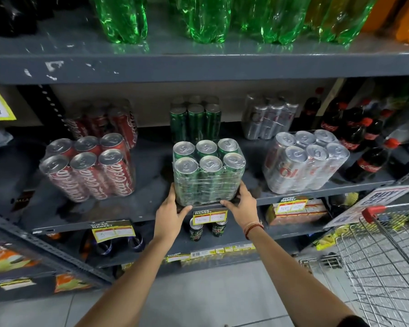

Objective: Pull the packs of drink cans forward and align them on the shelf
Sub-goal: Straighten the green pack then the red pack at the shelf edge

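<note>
A shrink-wrapped pack of green cans (208, 172) stands at the front edge of the grey shelf (147, 204). My left hand (171, 212) grips its lower left corner and my right hand (242, 204) its lower right corner. A red cola pack (90, 168) stands tilted to the left, set back from the edge. A silver pack (305, 161) leans to the right near the edge. Behind them stand a second red pack (106, 121), a second green pack (195, 121) and a second silver pack (269, 116), deep on the shelf.
Dark cola bottles (354, 131) crowd the shelf's right end. Green bottles (206, 20) fill the shelf above. A wire shopping cart (387, 260) stands at the lower right. Price tags (209, 217) hang on the shelf edge, with cans on the shelf below.
</note>
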`<state>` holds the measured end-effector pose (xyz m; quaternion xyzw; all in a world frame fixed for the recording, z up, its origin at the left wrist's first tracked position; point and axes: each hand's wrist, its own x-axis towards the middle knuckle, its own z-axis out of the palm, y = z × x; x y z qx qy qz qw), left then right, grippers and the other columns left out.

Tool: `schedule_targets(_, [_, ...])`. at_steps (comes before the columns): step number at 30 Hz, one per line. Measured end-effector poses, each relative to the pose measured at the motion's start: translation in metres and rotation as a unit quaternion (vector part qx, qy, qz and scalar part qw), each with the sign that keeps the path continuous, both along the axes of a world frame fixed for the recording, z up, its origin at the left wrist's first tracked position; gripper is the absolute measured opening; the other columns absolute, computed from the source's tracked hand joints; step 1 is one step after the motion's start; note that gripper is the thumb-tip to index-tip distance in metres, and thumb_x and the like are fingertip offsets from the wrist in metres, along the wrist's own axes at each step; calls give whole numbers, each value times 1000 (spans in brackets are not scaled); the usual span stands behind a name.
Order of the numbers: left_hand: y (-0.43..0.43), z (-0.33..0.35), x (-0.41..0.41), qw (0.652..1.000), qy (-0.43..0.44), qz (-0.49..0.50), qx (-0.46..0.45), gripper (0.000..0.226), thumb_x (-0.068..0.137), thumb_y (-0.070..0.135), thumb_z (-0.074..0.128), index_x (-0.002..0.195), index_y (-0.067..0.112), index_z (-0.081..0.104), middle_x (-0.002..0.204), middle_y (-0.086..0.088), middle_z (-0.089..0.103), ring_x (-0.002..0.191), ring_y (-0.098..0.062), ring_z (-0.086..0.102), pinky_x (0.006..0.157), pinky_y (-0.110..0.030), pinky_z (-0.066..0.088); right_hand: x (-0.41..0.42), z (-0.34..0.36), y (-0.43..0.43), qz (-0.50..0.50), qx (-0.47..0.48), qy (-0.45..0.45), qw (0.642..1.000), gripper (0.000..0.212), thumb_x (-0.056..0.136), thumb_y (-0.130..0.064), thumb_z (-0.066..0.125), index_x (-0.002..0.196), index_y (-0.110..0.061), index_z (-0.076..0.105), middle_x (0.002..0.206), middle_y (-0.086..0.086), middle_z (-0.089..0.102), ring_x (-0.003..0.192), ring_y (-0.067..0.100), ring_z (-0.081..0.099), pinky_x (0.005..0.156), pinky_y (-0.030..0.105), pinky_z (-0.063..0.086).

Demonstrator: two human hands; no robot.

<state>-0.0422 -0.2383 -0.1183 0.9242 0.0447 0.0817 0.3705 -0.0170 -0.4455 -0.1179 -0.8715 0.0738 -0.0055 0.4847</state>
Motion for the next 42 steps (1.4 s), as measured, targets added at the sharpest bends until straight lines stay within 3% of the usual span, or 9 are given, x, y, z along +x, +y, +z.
schedule_targets(5, [1, -2, 0, 1000, 6, -4, 10, 87, 81, 33, 70, 150, 13, 21, 117, -15, 68, 93, -30, 66, 82, -41, 54, 0, -2, 0, -7, -29, -3, 1000, 80, 76, -25, 79, 143, -13, 35, 125, 15, 58, 114, 28, 57, 100, 38, 46])
schedule_targets(13, [5, 8, -2, 999, 21, -37, -4, 85, 84, 33, 68, 150, 12, 19, 139, -14, 54, 122, -31, 55, 96, -41, 47, -10, -7, 7, -43, -30, -30, 998, 75, 76, -25, 78, 140, -15, 39, 126, 12, 61, 118, 30, 56, 101, 48, 47])
schedule_targets(16, [21, 13, -8, 998, 8, -37, -46, 78, 85, 33, 66, 148, 10, 25, 146, -14, 46, 131, -28, 48, 106, -40, 42, -31, -7, 27, -118, 0, -74, 990, 67, 79, -19, 76, 137, -8, 43, 133, 14, 52, 126, 30, 45, 106, 40, 39])
schedule_targets(20, [68, 20, -29, 983, -73, 49, -162, 50, 89, 23, 63, 134, 8, 48, 131, -12, 60, 115, -22, 60, 94, -28, 50, -64, -11, 80, -200, 64, -127, 969, 37, 85, -14, 69, 119, -3, 55, 115, 14, 51, 108, 32, 51, 93, 44, 45])
schedule_targets(24, [133, 27, -35, 945, -175, 195, -197, 26, 87, 5, 63, 113, 3, 60, 111, -18, 66, 98, -28, 64, 80, -2, 44, -74, -8, 147, -113, 82, -160, 977, 20, 89, -13, 64, 108, -10, 59, 107, 8, 51, 98, 27, 52, 83, 34, 45])
schedule_targets(26, [163, 31, -35, 925, -197, 249, -208, 30, 86, 4, 62, 115, 1, 55, 115, -23, 59, 97, -26, 61, 80, -10, 47, -69, 3, 179, -74, 92, -177, 977, 22, 89, -15, 64, 109, -10, 59, 108, 10, 51, 97, 25, 52, 86, 40, 47])
schedule_targets(28, [190, 31, -31, 919, -166, 279, -223, 42, 87, 6, 62, 126, 0, 47, 125, -24, 49, 102, -24, 57, 82, -28, 49, -56, 14, 205, -37, 101, -163, 981, 30, 88, -17, 65, 115, -10, 56, 114, 11, 51, 100, 24, 52, 91, 42, 47])
schedule_targets(35, [255, 8, -5, 971, 49, 139, -186, 79, 82, 23, 70, 147, 12, 26, 145, -12, 45, 132, -28, 45, 107, -49, 40, 12, 30, 253, 112, 88, 26, 989, 93, 77, -25, 78, 148, -8, 21, 152, 13, 34, 141, 28, 33, 116, 43, 30])
schedule_targets(42, [265, 10, 1, 979, 89, 81, -163, 83, 79, 14, 72, 147, 14, 24, 144, -11, 47, 130, -30, 48, 106, -41, 41, 13, 14, 273, 135, 87, 4, 987, 71, 76, -5, 71, 136, -16, 35, 132, 11, 54, 124, 26, 51, 109, 48, 39])
